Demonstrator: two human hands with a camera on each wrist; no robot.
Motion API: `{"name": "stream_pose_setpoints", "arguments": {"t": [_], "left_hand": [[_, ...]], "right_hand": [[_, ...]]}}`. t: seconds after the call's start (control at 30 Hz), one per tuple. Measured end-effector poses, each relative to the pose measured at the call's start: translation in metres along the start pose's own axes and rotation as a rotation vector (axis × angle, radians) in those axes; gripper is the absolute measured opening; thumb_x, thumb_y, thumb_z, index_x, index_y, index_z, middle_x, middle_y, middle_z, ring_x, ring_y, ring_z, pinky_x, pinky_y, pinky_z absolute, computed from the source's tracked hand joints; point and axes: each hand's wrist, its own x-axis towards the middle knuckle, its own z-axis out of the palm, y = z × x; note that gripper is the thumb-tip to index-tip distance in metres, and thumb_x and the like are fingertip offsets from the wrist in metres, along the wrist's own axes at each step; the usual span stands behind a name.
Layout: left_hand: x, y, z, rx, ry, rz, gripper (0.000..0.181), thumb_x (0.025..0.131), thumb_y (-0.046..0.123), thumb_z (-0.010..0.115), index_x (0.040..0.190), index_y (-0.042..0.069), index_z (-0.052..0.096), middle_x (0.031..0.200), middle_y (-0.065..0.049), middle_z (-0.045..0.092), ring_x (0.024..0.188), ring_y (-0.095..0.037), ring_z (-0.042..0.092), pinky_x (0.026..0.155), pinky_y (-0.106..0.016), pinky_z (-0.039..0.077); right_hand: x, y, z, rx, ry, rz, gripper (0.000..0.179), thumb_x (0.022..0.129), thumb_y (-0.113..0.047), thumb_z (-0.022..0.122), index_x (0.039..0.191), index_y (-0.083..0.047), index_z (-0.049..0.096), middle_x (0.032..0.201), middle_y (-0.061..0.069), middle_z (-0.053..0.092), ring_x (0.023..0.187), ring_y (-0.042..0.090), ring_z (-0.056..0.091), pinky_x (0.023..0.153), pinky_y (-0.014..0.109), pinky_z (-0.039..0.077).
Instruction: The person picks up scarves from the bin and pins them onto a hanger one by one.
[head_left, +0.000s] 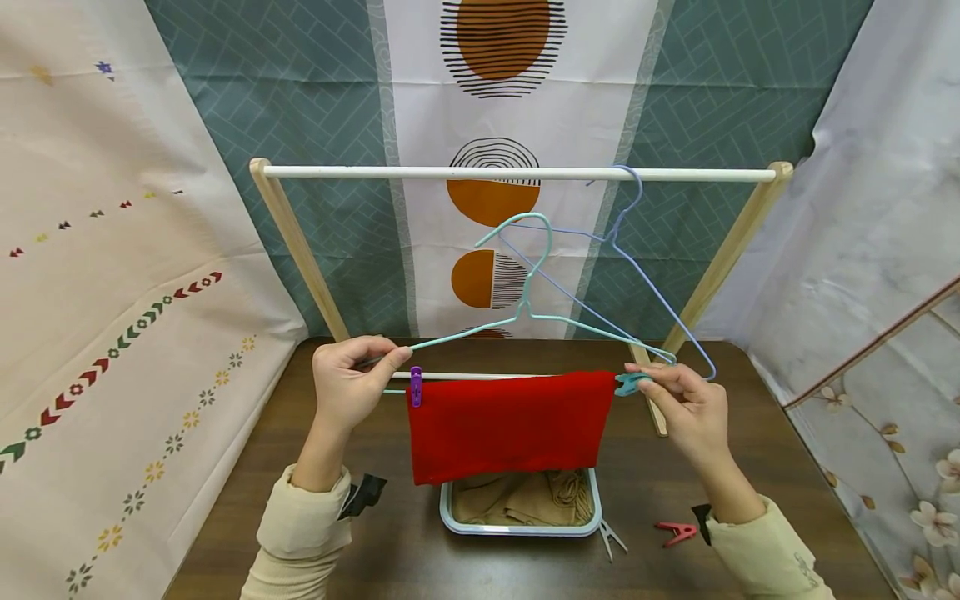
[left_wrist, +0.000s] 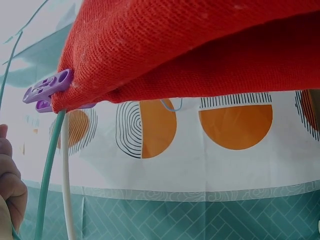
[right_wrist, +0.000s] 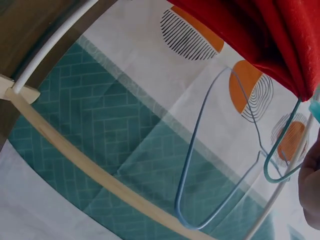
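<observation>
In the head view, a mint-green clothes hanger [head_left: 457, 335] is held up in front of the rack. My left hand [head_left: 351, 379] grips its left end. A red knitted cloth [head_left: 510, 425] hangs folded over its lower bar, and a purple clothespin [head_left: 416, 387] clips the cloth's left corner. At the right corner my right hand [head_left: 686, 408] pinches a teal clothespin [head_left: 632, 383], whose tip is at the cloth's edge; whether it bites the cloth I cannot tell. The left wrist view shows the purple clothespin [left_wrist: 50, 90] close up on the red cloth [left_wrist: 130, 50].
A blue hanger [head_left: 652, 279] hangs on the white rod [head_left: 517, 173] of a wooden rack [head_left: 300, 250]. Below the cloth stands a white-rimmed basket [head_left: 517, 529] with brown fabric [head_left: 517, 500]. A white clothespin [head_left: 609, 537] and a red clothespin [head_left: 677, 532] lie on the dark table.
</observation>
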Motion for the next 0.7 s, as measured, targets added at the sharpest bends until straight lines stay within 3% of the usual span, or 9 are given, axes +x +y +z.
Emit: {"name": "stream_pose_setpoints", "arguments": {"t": [0.27, 0.37, 0.47, 0.53, 0.63, 0.7], "left_hand": [[0.000, -0.002, 0.001, -0.014, 0.006, 0.029, 0.015, 0.060, -0.017, 0.071, 0.060, -0.003, 0.064, 0.058, -0.013, 0.062, 0.045, -0.005, 0.049, 0.047, -0.014, 0.043], [0.000, -0.001, 0.000, -0.033, 0.013, 0.045, 0.015, 0.060, -0.017, 0.071, 0.060, -0.003, 0.064, 0.058, -0.012, 0.062, 0.045, -0.005, 0.049, 0.046, -0.013, 0.043], [0.000, -0.001, 0.000, -0.067, 0.027, 0.076, 0.014, 0.060, -0.016, 0.071, 0.060, -0.004, 0.063, 0.057, -0.010, 0.061, 0.045, -0.006, 0.047, 0.046, -0.013, 0.041], [0.000, 0.000, 0.001, -0.084, 0.032, 0.092, 0.013, 0.061, -0.014, 0.072, 0.060, -0.006, 0.063, 0.057, -0.009, 0.061, 0.045, -0.006, 0.047, 0.046, -0.013, 0.041], [0.000, 0.001, 0.002, -0.092, 0.040, 0.104, 0.012, 0.064, -0.009, 0.074, 0.060, -0.006, 0.063, 0.056, -0.008, 0.061, 0.044, -0.006, 0.046, 0.047, -0.013, 0.041], [0.000, 0.001, 0.003, -0.092, 0.048, 0.106, 0.014, 0.067, -0.005, 0.075, 0.059, -0.006, 0.063, 0.057, -0.010, 0.061, 0.044, -0.007, 0.047, 0.048, -0.013, 0.043]], "right_hand": [[0.009, -0.005, 0.012, -0.048, -0.043, -0.031, 0.024, 0.065, 0.034, 0.054, 0.083, 0.018, 0.061, 0.093, 0.013, 0.068, 0.086, 0.014, 0.065, 0.064, 0.012, 0.047], [0.014, -0.012, 0.018, -0.136, -0.083, -0.009, 0.022, 0.066, 0.032, 0.056, 0.082, 0.018, 0.061, 0.089, 0.017, 0.068, 0.072, 0.007, 0.062, 0.056, 0.009, 0.043], [0.018, -0.016, 0.019, -0.247, -0.140, 0.037, 0.019, 0.070, 0.026, 0.058, 0.084, 0.015, 0.062, 0.085, 0.023, 0.066, 0.044, 0.004, 0.040, 0.038, 0.013, 0.027], [0.021, -0.016, 0.018, -0.287, -0.180, 0.080, 0.017, 0.072, 0.023, 0.058, 0.085, 0.013, 0.063, 0.084, 0.025, 0.064, 0.036, 0.007, 0.023, 0.034, 0.018, 0.019], [0.023, -0.013, 0.017, -0.308, -0.229, 0.128, 0.016, 0.075, 0.021, 0.058, 0.087, 0.013, 0.062, 0.084, 0.029, 0.062, 0.034, 0.010, 0.017, 0.031, 0.019, 0.017], [0.023, -0.009, 0.016, -0.308, -0.243, 0.144, 0.017, 0.075, 0.020, 0.058, 0.090, 0.013, 0.062, 0.086, 0.029, 0.062, 0.036, 0.007, 0.026, 0.032, 0.019, 0.017]]}}
